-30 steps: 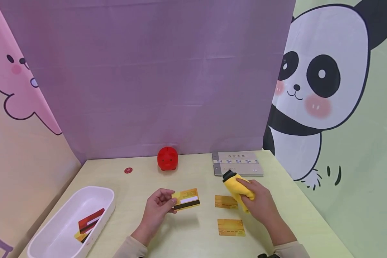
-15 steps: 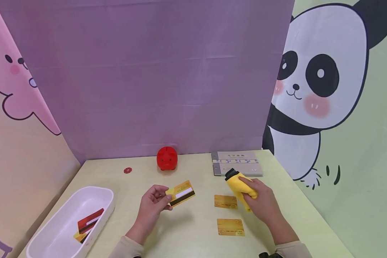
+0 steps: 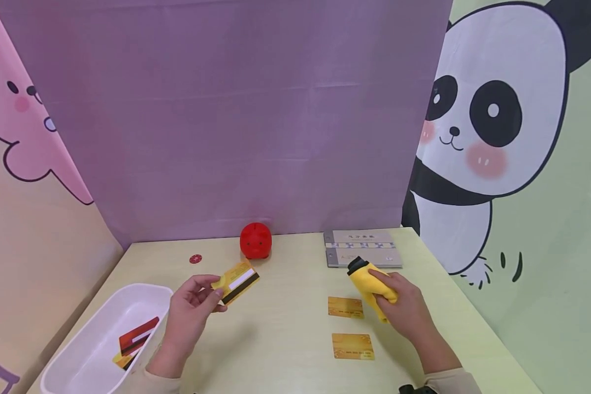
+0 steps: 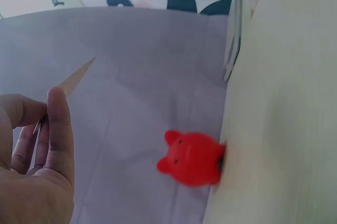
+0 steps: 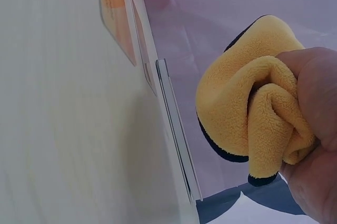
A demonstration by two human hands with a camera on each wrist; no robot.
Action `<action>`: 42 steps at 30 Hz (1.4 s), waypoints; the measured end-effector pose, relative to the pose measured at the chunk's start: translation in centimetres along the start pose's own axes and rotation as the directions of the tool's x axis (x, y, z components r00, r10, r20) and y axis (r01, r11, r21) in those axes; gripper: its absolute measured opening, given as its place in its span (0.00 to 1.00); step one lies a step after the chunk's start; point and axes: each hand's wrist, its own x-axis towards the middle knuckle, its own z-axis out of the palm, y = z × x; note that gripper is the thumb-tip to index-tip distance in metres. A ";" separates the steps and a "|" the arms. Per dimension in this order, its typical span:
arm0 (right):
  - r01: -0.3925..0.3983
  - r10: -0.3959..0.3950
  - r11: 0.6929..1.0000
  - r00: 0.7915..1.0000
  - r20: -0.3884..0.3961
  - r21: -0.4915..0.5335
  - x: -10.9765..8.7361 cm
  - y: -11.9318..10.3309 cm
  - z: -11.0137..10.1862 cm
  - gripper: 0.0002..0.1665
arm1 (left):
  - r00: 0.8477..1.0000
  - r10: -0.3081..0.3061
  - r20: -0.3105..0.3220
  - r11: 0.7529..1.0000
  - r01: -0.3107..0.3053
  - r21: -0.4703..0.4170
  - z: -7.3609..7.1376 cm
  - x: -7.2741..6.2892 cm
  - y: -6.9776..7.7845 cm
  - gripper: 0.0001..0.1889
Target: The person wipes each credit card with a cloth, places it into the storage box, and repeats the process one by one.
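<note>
A gold bank card [image 3: 236, 281], its striped back toward me, is pinched between thumb and fingers of my left hand [image 3: 192, 309], raised over the table. The left wrist view catches that card [image 4: 78, 77] almost edge-on. My right hand [image 3: 410, 309] grips a bunched yellow cloth [image 3: 371, 284] with black edging, held above the table; its folds [image 5: 263, 108] fill the right wrist view. Two gold cards lie face up near the right hand: the far card [image 3: 345, 307] and the near card [image 3: 353, 347].
To the left stands a white tray [image 3: 59, 365] with a red card [image 3: 137, 338] and a yellow card [image 3: 123, 361] in it. Along the back are a red piggy bank [image 3: 255, 241], a grey booklet [image 3: 363, 257] and a small red disc [image 3: 195, 259].
My left hand has moved left toward the tray with its card, which has tilted more. The right hand with the cloth has shifted slightly to the right.
</note>
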 end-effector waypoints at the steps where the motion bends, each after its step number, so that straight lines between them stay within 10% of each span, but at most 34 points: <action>1: 0.002 -0.002 1.000 1.000 -0.002 0.003 0.0 0.0 0.0 0.34 | 1.000 0.007 -0.017 1.000 -0.007 0.006 -0.6 -0.1 0.3 0.16; 14: 0.003 -0.003 1.000 1.000 0.007 -0.002 0.0 -0.1 0.0 0.34 | 0.972 0.047 -0.232 0.998 -0.053 -0.019 -8.0 -1.4 2.9 0.16; 24: 0.021 -0.021 1.000 1.000 0.000 0.004 0.0 0.1 0.0 0.34 | 0.957 0.094 -0.276 0.990 -0.119 -0.073 -13.9 -2.6 2.6 0.13; 33: 0.023 -0.023 1.000 1.000 -0.011 -0.010 -0.1 0.1 0.0 0.34 | 0.976 -0.071 -0.207 0.997 0.076 0.017 -18.2 -3.5 1.6 0.08; 42: 0.013 -0.013 1.000 1.000 -0.014 -0.007 0.0 0.2 -0.2 0.33 | 0.968 -0.201 -0.150 0.943 0.232 0.237 -19.5 -3.2 0.3 0.06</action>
